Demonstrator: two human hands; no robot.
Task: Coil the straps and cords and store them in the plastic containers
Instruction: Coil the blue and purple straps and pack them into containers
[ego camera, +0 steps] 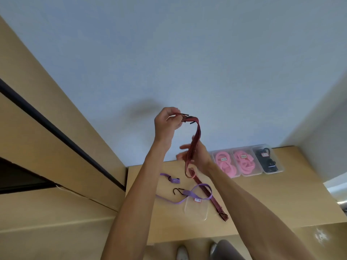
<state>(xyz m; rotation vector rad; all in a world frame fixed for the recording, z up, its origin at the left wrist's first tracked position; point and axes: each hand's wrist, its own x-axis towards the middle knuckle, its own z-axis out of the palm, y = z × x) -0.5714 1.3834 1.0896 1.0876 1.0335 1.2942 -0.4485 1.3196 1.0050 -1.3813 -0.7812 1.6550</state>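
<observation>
My left hand is raised above the table and pinches one hooked end of a red-and-black striped strap. The strap hangs down past my right hand, which is blurred and wraps around its middle. The strap's far end with its hook lies on the wooden table. A purple strap with a black hook lies loose on the table, partly over an empty clear plastic container. Its other end lies to the left.
Three clear containers stand along the table's back edge: two with coiled pink straps and one with a black strap. A wooden cabinet rises on the left. My shoes show below the table's front edge.
</observation>
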